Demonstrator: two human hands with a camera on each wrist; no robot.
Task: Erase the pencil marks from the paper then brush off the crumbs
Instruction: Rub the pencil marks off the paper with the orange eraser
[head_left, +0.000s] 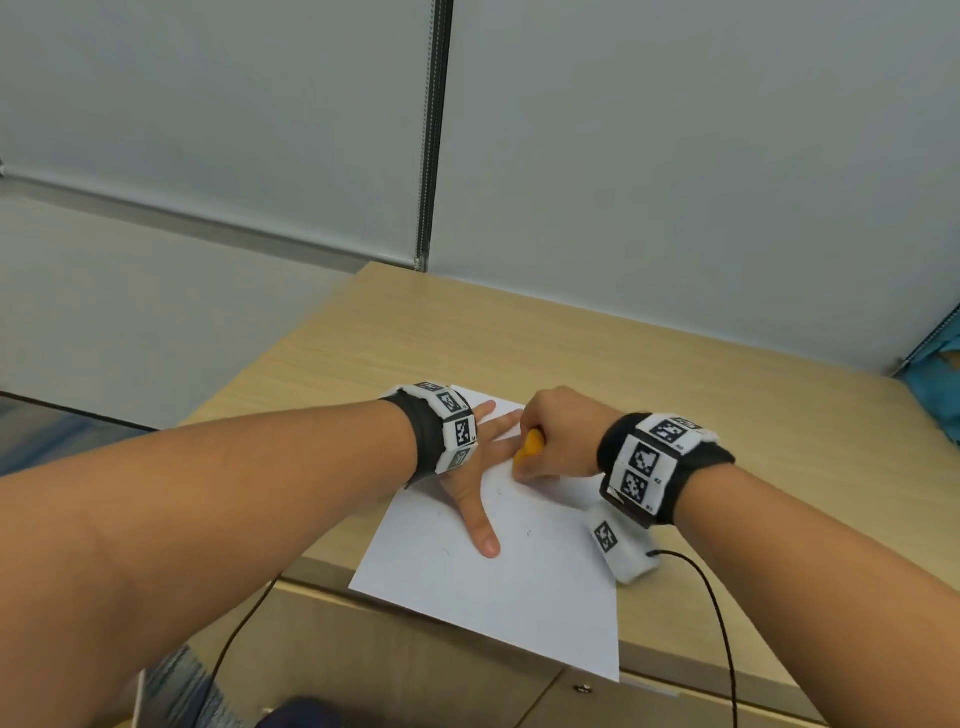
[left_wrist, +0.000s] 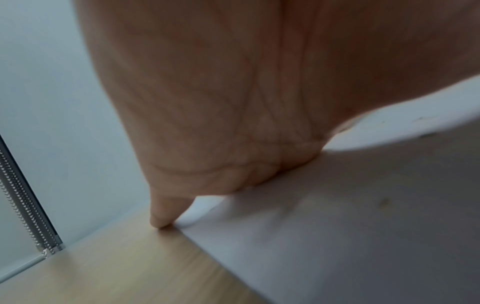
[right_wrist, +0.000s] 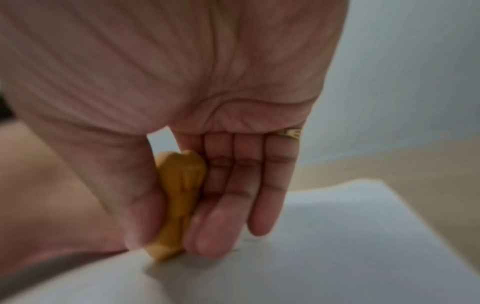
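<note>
A white sheet of paper (head_left: 519, 582) lies on the wooden desk, its near corner hanging over the front edge. Faint pencil marks (head_left: 529, 533) and small specks dot its middle. My left hand (head_left: 480, 467) lies flat on the paper with fingers spread, thumb pointing toward me; in the left wrist view the palm (left_wrist: 233, 123) presses the paper (left_wrist: 363, 226). My right hand (head_left: 558, 441) pinches an orange eraser (head_left: 530, 449) between thumb and fingers. In the right wrist view the eraser (right_wrist: 179, 205) stands with its lower tip on the paper (right_wrist: 337, 257).
The light wooden desk (head_left: 701, 384) stands against grey partition walls. A black cable (head_left: 719, 613) runs from my right wrist band over the desk's front edge. A blue object (head_left: 940, 374) sits at the far right edge. The desk's left edge (head_left: 270, 358) drops to the floor.
</note>
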